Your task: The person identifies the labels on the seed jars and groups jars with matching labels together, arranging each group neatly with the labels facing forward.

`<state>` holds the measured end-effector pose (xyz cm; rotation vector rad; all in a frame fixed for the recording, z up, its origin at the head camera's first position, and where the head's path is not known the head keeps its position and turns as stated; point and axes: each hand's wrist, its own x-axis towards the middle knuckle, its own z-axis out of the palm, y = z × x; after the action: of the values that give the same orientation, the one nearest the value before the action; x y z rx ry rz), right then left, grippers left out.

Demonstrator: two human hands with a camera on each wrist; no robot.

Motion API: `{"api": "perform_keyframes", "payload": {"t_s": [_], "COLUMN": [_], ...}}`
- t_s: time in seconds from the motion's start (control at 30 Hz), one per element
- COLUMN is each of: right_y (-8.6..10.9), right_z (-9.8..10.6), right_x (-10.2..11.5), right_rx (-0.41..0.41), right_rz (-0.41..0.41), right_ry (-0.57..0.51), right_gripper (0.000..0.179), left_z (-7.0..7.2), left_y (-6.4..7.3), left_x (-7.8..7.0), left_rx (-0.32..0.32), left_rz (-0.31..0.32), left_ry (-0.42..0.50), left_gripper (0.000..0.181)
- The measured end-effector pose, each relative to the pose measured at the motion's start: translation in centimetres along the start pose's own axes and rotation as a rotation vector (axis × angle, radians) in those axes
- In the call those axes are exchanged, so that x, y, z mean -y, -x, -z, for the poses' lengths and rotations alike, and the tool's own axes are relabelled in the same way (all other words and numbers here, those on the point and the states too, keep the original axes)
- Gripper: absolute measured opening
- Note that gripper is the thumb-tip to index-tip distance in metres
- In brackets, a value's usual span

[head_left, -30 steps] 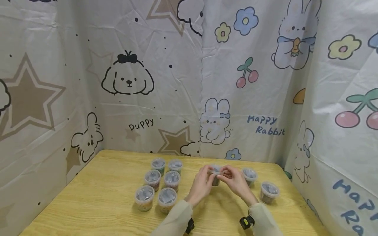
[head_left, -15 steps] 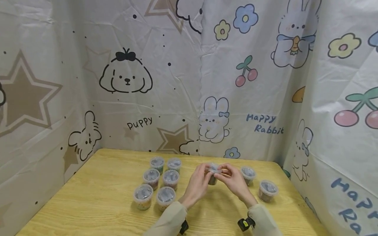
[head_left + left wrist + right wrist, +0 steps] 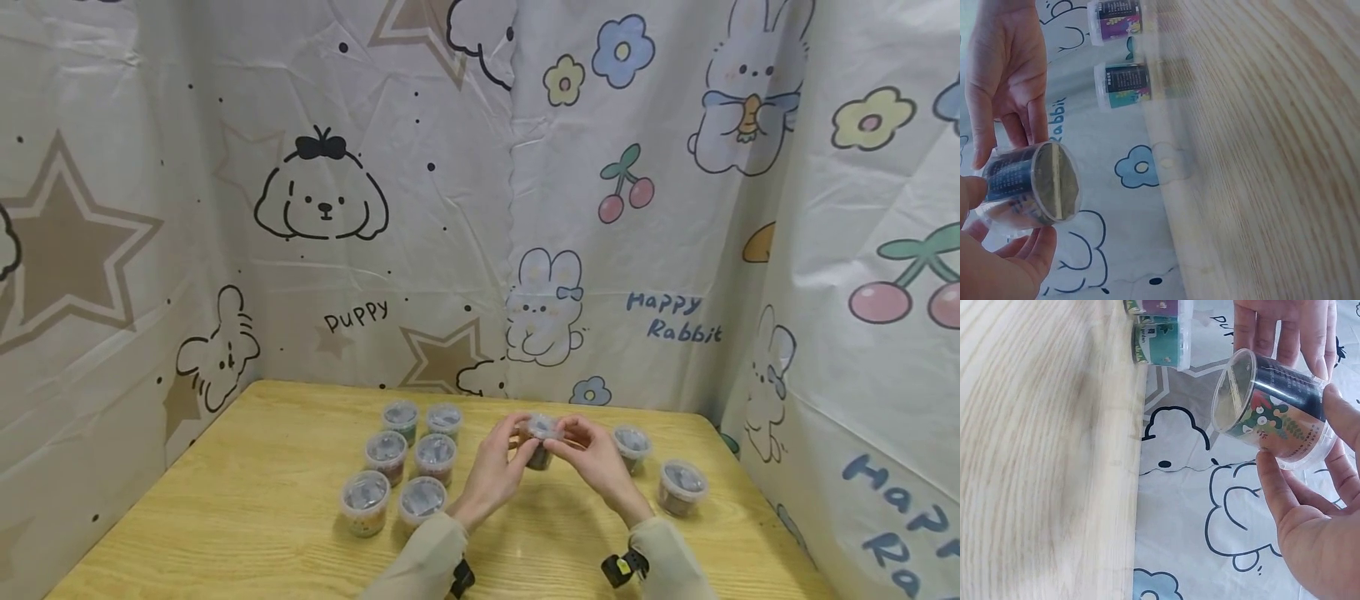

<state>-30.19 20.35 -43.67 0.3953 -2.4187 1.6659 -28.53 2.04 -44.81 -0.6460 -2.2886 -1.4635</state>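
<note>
A small clear plastic tub [image 3: 538,457] with a translucent lid is held up above the table between both hands. My left hand [image 3: 489,471] grips its lid end from the left. From the right, my right hand [image 3: 597,463] holds the same end with thumb and fingers. In the right wrist view the tub [image 3: 1279,419] is tilted and bears a dark and orange printed label. Through its base in the left wrist view, the tub [image 3: 1013,178] shows a pale straight strip and greyish contents. Whether the lid is loose, I cannot tell.
Several similar lidded tubs stand in two columns on the left, one of them a front tub [image 3: 365,502]. To the right are a farther tub [image 3: 632,448] and a nearer tub [image 3: 683,487]. Printed curtains [image 3: 420,275] enclose the wooden table [image 3: 247,500].
The held tub and both hands have shifted slightly left. Its lid top shows more fully between the fingers than a second ago. The standing tubs have stayed put.
</note>
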Motion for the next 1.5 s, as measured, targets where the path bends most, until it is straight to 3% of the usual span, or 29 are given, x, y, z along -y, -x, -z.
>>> {"api": "perform_keyframes", "payload": {"t_s": [0.23,0.47,0.67,0.8,0.93,1.2,1.3,1.5], "right_y": [0.2,0.2,0.3,0.2,-0.2,-0.4,-0.3,0.0], "right_z": [0.1,-0.1,-0.4,-0.4,0.0,0.8,0.8,0.1], "right_x": [0.7,0.8,1.0,1.1,1.0,0.2,0.3,0.9], "right_rx": [-0.044,-0.134,-0.198,-0.183,-0.104,0.009,0.000,-0.113], "right_rz": [-0.028,-0.058,-0.059,-0.080,-0.068,-0.019,-0.018,-0.049], "right_ry": [-0.064,-0.094,-0.111,-0.115,-0.167,-0.274,-0.273,-0.210], "right_gripper": [0.028,0.033,0.036,0.037,0.034,0.024,0.022,0.023], "left_z": [-0.1,-0.5,-0.9,-0.8,-0.5,-0.1,-0.1,0.0], "left_y": [0.0,0.4,0.5,0.4,0.4,0.3,0.4,0.5], "left_x": [0.1,0.3,0.3,0.3,0.5,0.8,0.9,0.9], "left_rx": [-0.021,-0.043,-0.105,-0.118,-0.108,0.010,0.034,-0.008], "left_rz": [0.010,0.063,0.104,0.124,0.146,0.163,0.171,0.203], "left_ry": [0.010,0.059,0.057,0.133,0.256,0.458,0.478,0.443], "left_gripper": [0.049,0.045,0.043,0.043,0.045,0.036,0.038,0.046]}}
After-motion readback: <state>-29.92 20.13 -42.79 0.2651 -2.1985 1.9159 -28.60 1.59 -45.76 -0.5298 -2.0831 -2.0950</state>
